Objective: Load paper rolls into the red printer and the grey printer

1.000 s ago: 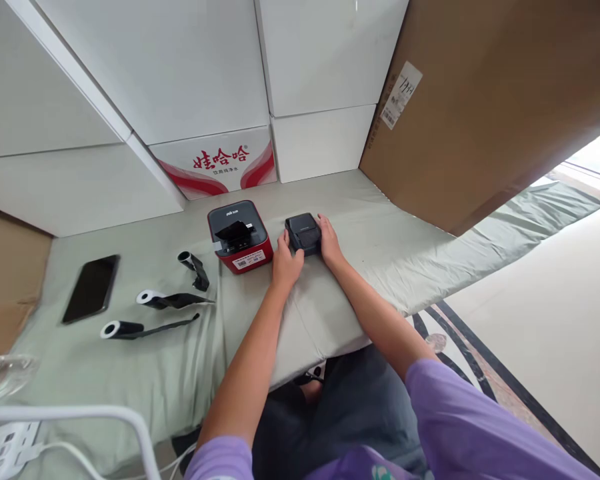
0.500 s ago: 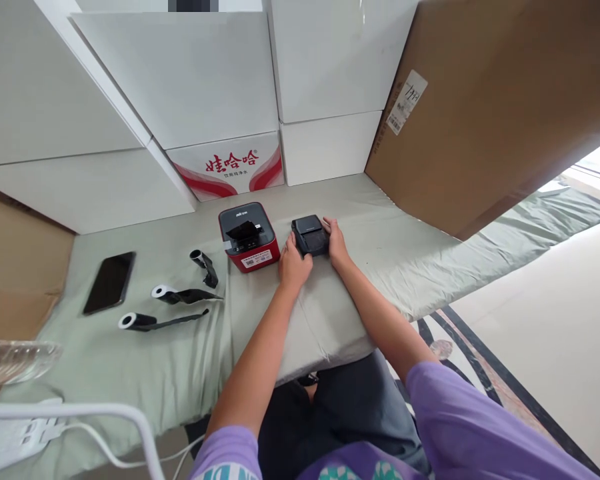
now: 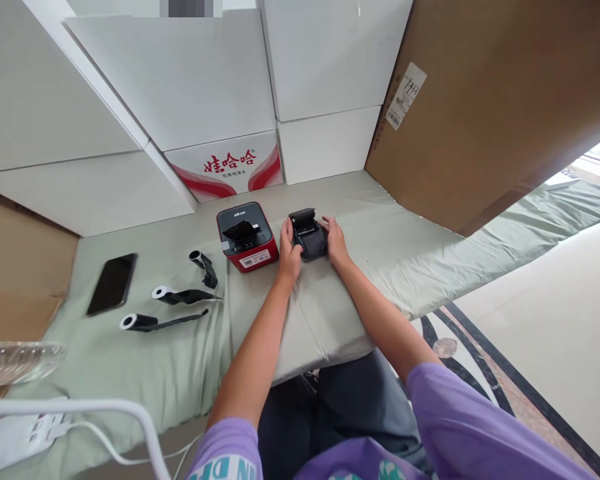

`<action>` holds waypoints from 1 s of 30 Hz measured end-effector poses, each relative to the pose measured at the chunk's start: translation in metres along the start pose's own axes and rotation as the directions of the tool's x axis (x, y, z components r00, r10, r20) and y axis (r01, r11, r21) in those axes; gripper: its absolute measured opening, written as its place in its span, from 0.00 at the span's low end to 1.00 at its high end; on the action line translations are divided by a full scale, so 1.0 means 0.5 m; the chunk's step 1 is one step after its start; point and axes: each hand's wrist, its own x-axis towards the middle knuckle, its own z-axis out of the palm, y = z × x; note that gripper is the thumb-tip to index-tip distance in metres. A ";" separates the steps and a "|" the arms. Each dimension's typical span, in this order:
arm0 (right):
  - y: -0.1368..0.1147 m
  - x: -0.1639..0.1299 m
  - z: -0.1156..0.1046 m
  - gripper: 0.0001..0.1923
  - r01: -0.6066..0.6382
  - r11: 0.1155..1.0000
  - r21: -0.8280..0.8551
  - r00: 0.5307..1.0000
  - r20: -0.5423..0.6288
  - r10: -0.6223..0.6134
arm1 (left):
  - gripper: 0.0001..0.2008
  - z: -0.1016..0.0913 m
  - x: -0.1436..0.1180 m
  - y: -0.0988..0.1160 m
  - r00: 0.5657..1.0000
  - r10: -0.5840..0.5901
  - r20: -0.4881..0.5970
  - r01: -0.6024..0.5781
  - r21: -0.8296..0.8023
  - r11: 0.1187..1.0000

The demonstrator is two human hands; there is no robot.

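Between my hands sits a small black portable printer [image 3: 312, 245] on the cloth-covered table, its lid [image 3: 303, 217] raised at the far side. My left hand [image 3: 289, 257] grips its left side, fingers along the edge and thumb on the near left corner. At the opposite side my right hand [image 3: 335, 241] holds it with curled fingers. A red and black printer [image 3: 247, 235] stands just left of my left hand, a black strip lying over its top. Farther left lie several rolls of black paper, among them a front roll [image 3: 139, 323], a middle roll [image 3: 173, 294] and a back roll [image 3: 203, 263], each partly unrolled.
A black phone [image 3: 112, 284] lies at the left. White boxes [image 3: 330, 147] line the back, and a large brown carton [image 3: 460, 127] stands at the right. A clear plastic bottle [image 3: 23, 363], a white power strip [image 3: 20, 437] and a white tube [image 3: 80, 405] are at the lower left.
The black portable printer's lid has swung up and away from me. My left hand has shifted slightly up along its left side; my right hand has stayed nearly in place.
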 end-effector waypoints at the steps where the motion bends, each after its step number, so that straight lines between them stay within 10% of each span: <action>1: -0.004 -0.001 0.001 0.47 -0.019 1.000 0.015 1.000 -0.010 0.019 | 0.49 0.002 0.006 -0.004 1.000 -0.008 0.007 0.008 -0.053 0.999; 30: -0.085 0.022 -0.009 0.41 0.105 0.991 -0.086 0.988 0.121 -0.094 | 0.40 -0.002 0.001 -0.004 0.997 0.038 -0.061 -0.044 -0.099 0.994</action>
